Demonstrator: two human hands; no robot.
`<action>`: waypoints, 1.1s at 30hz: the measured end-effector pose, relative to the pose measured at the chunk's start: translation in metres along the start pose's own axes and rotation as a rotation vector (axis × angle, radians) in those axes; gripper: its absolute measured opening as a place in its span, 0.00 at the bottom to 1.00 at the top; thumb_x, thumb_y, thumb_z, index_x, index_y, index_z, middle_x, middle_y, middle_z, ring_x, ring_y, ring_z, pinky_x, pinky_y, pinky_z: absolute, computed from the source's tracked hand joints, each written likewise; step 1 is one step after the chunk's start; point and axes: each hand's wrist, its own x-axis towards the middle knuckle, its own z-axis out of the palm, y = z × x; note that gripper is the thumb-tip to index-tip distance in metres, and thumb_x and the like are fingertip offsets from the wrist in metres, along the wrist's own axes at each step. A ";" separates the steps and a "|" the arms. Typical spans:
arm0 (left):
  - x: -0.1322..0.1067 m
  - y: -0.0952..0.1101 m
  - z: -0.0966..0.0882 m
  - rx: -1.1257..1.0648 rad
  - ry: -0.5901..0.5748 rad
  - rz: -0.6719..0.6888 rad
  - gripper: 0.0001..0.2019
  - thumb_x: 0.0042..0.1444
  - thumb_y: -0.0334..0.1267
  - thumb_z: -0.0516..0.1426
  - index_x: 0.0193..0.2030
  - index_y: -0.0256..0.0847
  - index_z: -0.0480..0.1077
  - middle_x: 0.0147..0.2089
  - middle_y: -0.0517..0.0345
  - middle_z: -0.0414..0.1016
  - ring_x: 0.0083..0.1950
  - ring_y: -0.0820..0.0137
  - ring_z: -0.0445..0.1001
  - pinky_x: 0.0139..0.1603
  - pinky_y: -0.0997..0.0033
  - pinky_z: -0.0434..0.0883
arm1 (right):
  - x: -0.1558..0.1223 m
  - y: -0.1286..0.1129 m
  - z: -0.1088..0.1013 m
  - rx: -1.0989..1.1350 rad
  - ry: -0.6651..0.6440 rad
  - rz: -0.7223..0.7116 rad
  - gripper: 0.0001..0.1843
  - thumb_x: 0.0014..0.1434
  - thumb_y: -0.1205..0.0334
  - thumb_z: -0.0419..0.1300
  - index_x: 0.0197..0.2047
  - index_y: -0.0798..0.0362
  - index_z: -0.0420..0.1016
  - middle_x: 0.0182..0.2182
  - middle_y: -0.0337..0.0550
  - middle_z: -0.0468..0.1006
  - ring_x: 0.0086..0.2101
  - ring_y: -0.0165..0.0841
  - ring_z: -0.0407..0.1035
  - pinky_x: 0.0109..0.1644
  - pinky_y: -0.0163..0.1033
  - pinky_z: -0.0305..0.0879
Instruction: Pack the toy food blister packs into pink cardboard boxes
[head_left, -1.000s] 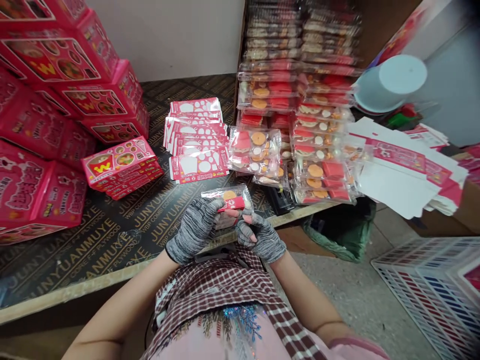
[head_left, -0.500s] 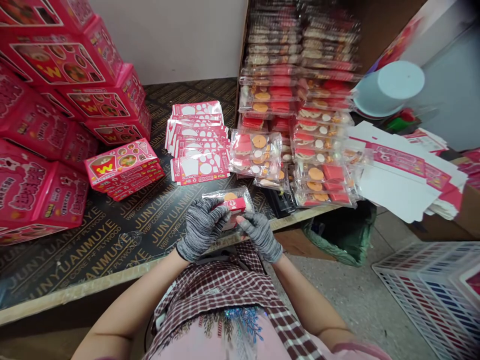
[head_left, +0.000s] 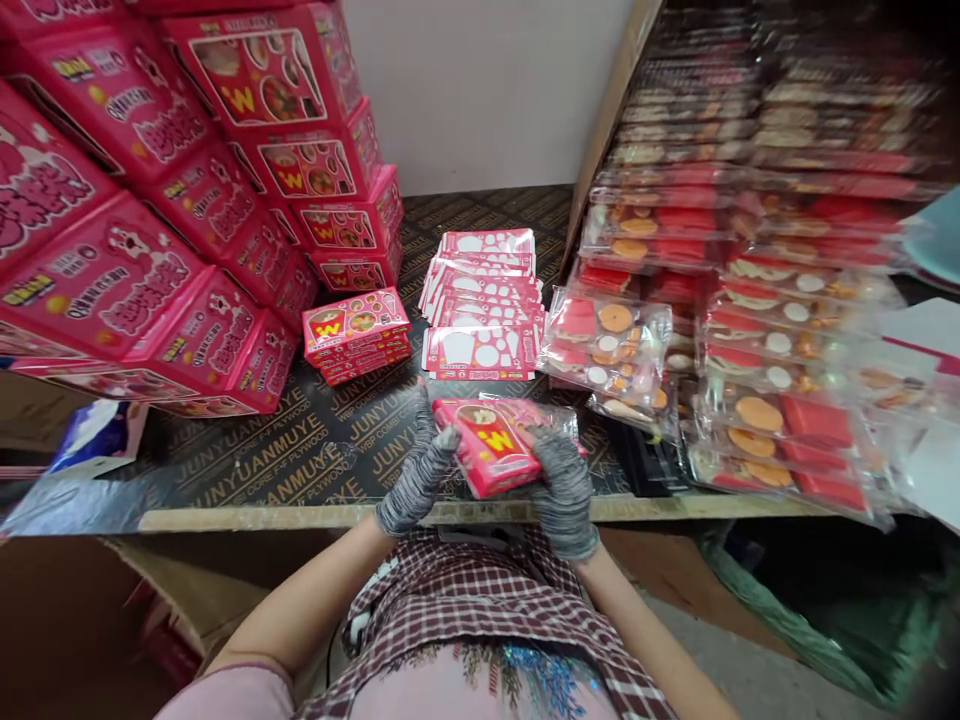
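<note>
A small pink printed box (head_left: pixel 496 445) is held between both of my grey-gloved hands just above the near edge of the plywood table (head_left: pixel 300 470). My left hand (head_left: pixel 420 475) pinches the box's left end with its fingertips. Around the right end my right hand (head_left: pixel 561 482) is wrapped. Behind the box lies a fanned pile of flat pink box blanks (head_left: pixel 484 305). To its left sits a short stack of finished pink boxes (head_left: pixel 356 333). Clear packs of red and orange toy food (head_left: pixel 611 340) lie just right of the blanks.
Large pink cartons (head_left: pixel 150 200) are piled high at the left. Tall stacks of clear toy packs (head_left: pixel 780 250) fill the right side. A brown cardboard box (head_left: pixel 82 620) stands under the table at the left, and a green bag (head_left: pixel 825 620) lies at the lower right.
The clear toy pack that my hands held has gone into a pink box, which they now hold closed. My head has turned left, so the white bucket and the crate are out of view.
</note>
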 end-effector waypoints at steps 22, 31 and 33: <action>0.177 -0.112 -0.122 0.625 0.324 0.106 0.26 0.65 0.56 0.51 0.55 0.34 0.69 0.67 0.51 0.65 0.75 0.50 0.52 0.73 0.39 0.53 | -0.037 0.112 0.006 -0.737 -0.246 0.136 0.27 0.65 0.51 0.57 0.62 0.55 0.74 0.64 0.60 0.70 0.63 0.53 0.61 0.66 0.56 0.55; 0.227 -0.136 0.045 0.882 -0.445 -0.181 0.48 0.47 0.55 0.69 0.69 0.31 0.61 0.73 0.27 0.56 0.74 0.39 0.55 0.73 0.36 0.50 | -0.039 0.113 -0.001 -0.679 -0.170 0.094 0.17 0.65 0.57 0.58 0.52 0.50 0.82 0.55 0.52 0.79 0.55 0.47 0.70 0.62 0.53 0.62; 0.235 -0.136 0.050 0.914 -0.471 -0.243 0.53 0.43 0.61 0.69 0.70 0.29 0.60 0.73 0.21 0.55 0.74 0.33 0.53 0.71 0.29 0.49 | -0.043 0.113 -0.002 -0.707 -0.120 0.095 0.13 0.64 0.58 0.58 0.46 0.49 0.83 0.53 0.50 0.81 0.54 0.46 0.70 0.63 0.54 0.59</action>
